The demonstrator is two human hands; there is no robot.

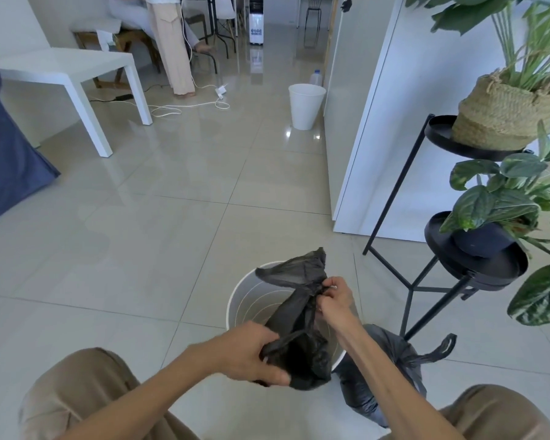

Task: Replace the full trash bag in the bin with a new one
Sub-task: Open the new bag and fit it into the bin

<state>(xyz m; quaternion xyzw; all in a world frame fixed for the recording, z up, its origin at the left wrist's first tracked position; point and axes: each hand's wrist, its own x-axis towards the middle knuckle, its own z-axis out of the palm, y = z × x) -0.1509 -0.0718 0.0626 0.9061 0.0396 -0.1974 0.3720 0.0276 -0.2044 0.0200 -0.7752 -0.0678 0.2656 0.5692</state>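
Note:
A white round bin (251,300) stands on the tiled floor right below me, unlined, its bare inside showing. Over it I hold a crumpled new black trash bag (302,322). My left hand (251,357) grips the bag's lower bunched part. Higher up, my right hand (335,300) pinches its upper edge, and one flap sticks up past the fingers. The full dark trash bag (391,366), tied at the top, rests on the floor to the bin's right, partly hidden by my right forearm.
A black metal plant stand (426,274) with potted plants is close on the right. A white wall panel (388,128) rises behind it. A second white bin (305,104) stands farther off. A white table (67,77), cables and a standing person are at the back left.

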